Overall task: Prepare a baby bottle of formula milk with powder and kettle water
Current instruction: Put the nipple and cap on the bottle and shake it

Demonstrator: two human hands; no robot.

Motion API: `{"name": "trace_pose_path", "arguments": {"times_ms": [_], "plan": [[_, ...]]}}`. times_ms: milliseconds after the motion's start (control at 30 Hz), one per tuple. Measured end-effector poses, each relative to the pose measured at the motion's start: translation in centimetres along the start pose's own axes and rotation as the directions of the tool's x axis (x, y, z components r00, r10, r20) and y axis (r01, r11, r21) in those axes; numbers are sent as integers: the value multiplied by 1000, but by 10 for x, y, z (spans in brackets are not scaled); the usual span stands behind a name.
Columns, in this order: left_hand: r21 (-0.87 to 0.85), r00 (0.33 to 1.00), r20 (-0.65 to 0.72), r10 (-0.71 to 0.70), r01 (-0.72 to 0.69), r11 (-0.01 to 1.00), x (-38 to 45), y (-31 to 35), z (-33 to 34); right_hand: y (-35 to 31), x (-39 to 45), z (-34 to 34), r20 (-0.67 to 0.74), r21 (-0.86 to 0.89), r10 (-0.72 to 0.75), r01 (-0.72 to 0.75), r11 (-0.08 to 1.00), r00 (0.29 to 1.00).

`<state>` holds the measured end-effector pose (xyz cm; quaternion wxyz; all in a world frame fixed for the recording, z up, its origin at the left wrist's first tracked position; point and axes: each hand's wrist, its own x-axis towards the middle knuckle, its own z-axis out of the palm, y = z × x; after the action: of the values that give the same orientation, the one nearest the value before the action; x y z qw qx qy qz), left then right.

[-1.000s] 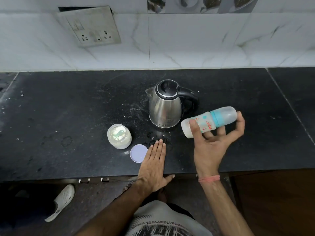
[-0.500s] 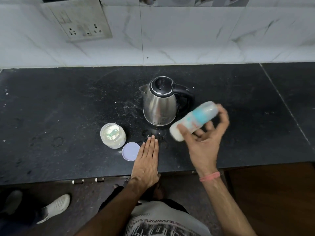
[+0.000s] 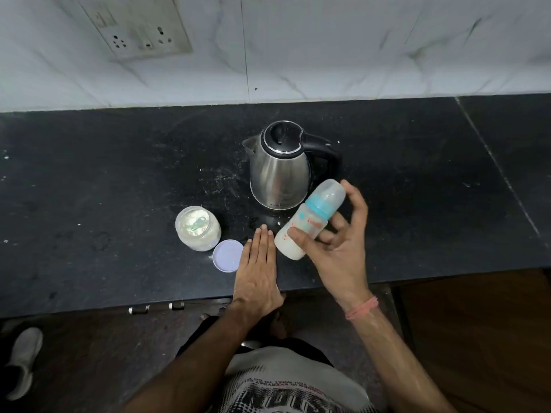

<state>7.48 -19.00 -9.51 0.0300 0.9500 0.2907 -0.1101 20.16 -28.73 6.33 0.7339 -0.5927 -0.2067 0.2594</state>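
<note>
My right hand (image 3: 338,244) holds a capped baby bottle (image 3: 310,219) with a teal collar and clear cap, tilted with its cap up and to the right, white milk inside. It hangs just in front of the steel kettle (image 3: 278,171), whose black lid is closed. My left hand (image 3: 258,269) lies flat, palm down, on the black counter (image 3: 104,189), fingers together. Left of it stands an open jar of white powder (image 3: 198,231) with a green scoop inside. The jar's pale purple lid (image 3: 228,255) rests beside my left hand.
A white tiled wall with a socket plate (image 3: 140,25) backs the counter. Spilled powder specks lie left of the kettle. Below the counter edge are a dark floor, a white shoe (image 3: 24,362) at the far left, and my patterned shirt.
The bottle swung from nearly level to a steeper tilt with its cap up, dropping lower and nearer my left hand. My left hand stayed flat on the counter.
</note>
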Motion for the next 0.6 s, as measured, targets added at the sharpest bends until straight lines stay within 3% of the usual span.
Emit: {"name": "trace_pose_path", "arguments": {"times_ms": [33, 133, 167, 267, 300, 333, 433, 467, 600], "plan": [[2, 1000, -2, 1, -1, 1000, 1, 0, 1, -3, -1, -1, -25, 23, -22, 23, 999, 999], [26, 1000, 12, 3, -3, 1000, 1, 0, 2, -6, 2, -1, -272, 70, -70, 92, 993, 960], [29, 1000, 16, 4, -4, 1000, 1, 0, 2, -7, 3, -1, -276, 56, -58, 76, 996, 959], [19, 1000, 9, 12, -13, 1000, 0, -1, 0, -11, 5, -8, 55, -55, 42, -39, 998, 998], [19, 1000, 6, 14, -14, 1000, 0, -1, -1, -15, 5, -10, 108, -52, 49, -44, 998, 993], [24, 1000, 6, 11, -11, 1000, -1, -1, -1, -17, 7, -11, 71, -15, 36, -35, 999, 997], [40, 999, 33, 6, -7, 999, -2, 1, -5, -17, 12, -7, -211, 142, 40, -10, 990, 977], [44, 999, 36, 7, -8, 999, -2, 1, -6, -16, 11, -6, -229, 143, 43, -10, 990, 973], [29, 1000, 20, 13, -13, 999, -2, -1, -5, -12, 0, -5, 38, 26, 12, -13, 1000, 999]]}}
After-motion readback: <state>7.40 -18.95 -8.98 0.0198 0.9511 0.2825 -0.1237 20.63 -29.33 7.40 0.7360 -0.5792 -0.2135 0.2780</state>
